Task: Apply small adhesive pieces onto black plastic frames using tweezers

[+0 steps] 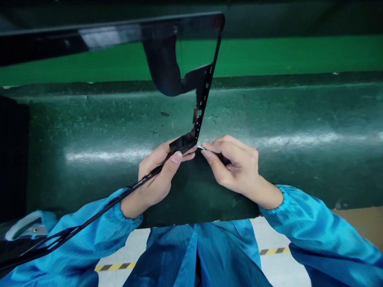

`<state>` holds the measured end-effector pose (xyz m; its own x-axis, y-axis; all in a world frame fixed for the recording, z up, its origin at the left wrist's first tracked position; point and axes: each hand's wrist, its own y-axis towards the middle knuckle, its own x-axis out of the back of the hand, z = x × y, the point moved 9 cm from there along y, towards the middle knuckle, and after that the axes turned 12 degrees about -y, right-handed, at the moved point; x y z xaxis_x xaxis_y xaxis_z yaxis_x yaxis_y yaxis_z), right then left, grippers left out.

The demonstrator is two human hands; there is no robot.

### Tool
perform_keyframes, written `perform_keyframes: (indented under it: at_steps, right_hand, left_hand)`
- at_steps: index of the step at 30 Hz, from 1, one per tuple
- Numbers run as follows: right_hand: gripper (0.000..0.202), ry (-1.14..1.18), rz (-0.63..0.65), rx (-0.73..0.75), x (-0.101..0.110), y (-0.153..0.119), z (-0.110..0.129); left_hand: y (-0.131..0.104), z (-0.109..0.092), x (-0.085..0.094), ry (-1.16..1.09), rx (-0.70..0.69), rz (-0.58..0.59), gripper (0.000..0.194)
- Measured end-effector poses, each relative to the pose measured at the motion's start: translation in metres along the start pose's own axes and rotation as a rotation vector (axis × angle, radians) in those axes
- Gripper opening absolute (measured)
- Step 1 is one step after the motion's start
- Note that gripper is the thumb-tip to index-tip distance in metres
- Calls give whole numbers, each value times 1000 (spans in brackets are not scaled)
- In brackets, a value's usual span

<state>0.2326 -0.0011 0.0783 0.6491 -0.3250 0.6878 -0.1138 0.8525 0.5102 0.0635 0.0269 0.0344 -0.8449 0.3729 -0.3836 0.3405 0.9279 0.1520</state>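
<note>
A large thin black frame (205,93) with slots along its edge stands tilted over the bench, reaching out of view at the left. Its near corner is gripped by my left hand (158,175), thumb on the inner side and fingers behind. Close to that corner, on the right, my right hand (235,163) pinches a small slim tool (201,147) between thumb and index finger. The tool's metal tip points at the frame's corner; whether it touches cannot be told. The rest of the tool is mostly hidden in my right hand.
Beneath the hands lies a dark green bench mat (299,159) with a bright green strip (284,56) behind it. A dark block (13,155) stands at the left edge. At lower left is a light blue handle (22,227). Yellow-black tape (116,266) marks the floor.
</note>
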Motion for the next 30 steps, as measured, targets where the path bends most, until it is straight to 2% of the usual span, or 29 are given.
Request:
perform_keyframes:
  at_steps: [9, 19, 25, 30]
  right_hand:
    - [12, -173, 28, 21, -4, -1, -2]
    - [12, -279, 103, 47, -16, -2, -1]
    - [14, -398, 176, 77, -25, -4, 1]
    - [14, -542, 176, 141, -31, -5, 9]
  left_hand:
    - [-1, 1, 7, 136, 65, -83, 29]
    - [1, 4, 12, 228, 127, -64, 29]
    - [-2, 4, 16, 310, 49, -88, 34]
    - [-2, 3, 17, 320, 28, -77, 38]
